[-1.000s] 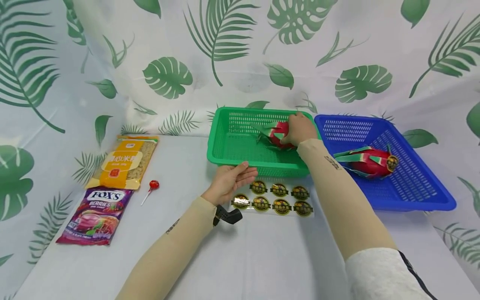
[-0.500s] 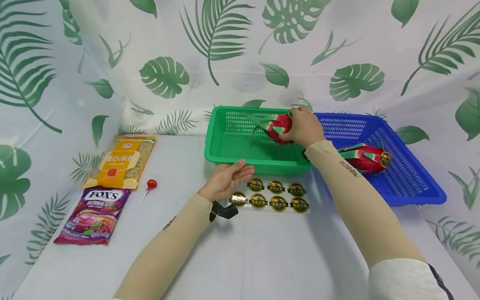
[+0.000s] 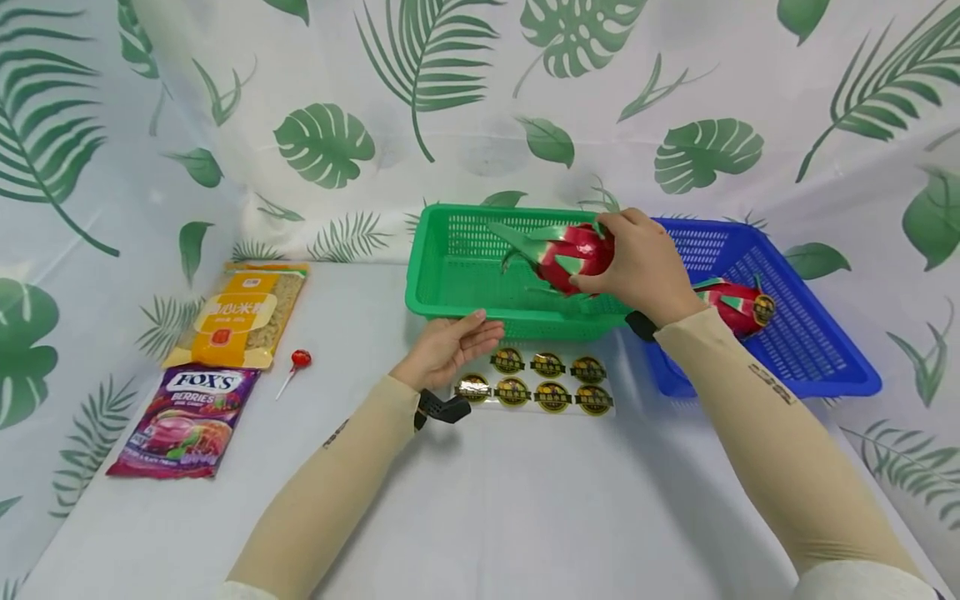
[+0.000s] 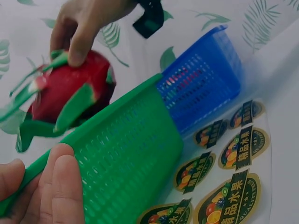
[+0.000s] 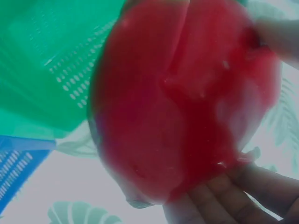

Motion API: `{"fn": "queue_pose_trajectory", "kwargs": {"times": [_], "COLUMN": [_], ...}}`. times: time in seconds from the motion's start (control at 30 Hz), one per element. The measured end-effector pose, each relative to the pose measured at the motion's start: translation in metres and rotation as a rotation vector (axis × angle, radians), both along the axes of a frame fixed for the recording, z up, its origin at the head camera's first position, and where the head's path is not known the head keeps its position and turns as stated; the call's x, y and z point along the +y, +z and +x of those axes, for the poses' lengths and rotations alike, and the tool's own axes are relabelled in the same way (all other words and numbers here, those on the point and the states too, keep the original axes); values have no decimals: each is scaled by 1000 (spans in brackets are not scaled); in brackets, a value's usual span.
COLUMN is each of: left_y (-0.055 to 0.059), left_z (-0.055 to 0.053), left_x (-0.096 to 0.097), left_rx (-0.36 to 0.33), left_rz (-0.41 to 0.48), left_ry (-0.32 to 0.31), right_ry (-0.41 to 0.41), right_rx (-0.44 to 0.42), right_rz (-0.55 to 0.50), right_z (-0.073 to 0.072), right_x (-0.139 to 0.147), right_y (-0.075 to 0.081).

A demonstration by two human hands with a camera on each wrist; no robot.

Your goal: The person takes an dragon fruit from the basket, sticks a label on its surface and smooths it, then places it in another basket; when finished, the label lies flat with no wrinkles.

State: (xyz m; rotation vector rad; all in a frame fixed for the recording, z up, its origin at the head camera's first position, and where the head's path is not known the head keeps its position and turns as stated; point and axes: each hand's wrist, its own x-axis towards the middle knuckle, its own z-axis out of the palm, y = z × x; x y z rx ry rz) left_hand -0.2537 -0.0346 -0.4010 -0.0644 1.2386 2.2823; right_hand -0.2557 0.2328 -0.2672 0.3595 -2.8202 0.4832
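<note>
My right hand (image 3: 645,265) grips a red dragon fruit (image 3: 573,257) with green scales, its thumb on the near side and fingers over the top. The fruit is held above the green basket (image 3: 453,312); the right wrist view shows its smooth red skin (image 5: 154,107) close up. At the basket's front wall, my left hand (image 3: 450,350) lies with fingers extended, palm turned inward. In the left wrist view, its fingertips (image 4: 65,179) overlap the green rim; firm contact cannot be told. A second dragon fruit (image 3: 738,310), bearing a round sticker, lies in the blue basket (image 3: 817,350).
A sheet of round black-and-gold stickers (image 3: 551,396) lies before the green basket. On the left are a yellow food bag (image 3: 243,321), a purple FOX'S candy bag (image 3: 183,425) and a red lollipop (image 3: 300,358). A leaf-patterned cloth rises behind.
My right hand has lifted the dragon fruit up from inside the green basket and brought it closer. The left hand has stayed near the basket's front wall.
</note>
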Motion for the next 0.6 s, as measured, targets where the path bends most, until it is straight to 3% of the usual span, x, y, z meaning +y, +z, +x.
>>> {"fn": "queue_pose_trajectory", "kwargs": {"times": [0.27,0.6], "left_y": [0,-1], "left_z": [-1,-4], "left_x": [-2,-1], "left_rx": [1,-4], "left_rz": [29,-24], "left_ry": [-6,14], "right_ry": [48,159], "right_rx": [59,159], "right_rz": [-24,-49], "right_z": [47,95], "right_x": [1,0], "right_y": [3,-25]}}
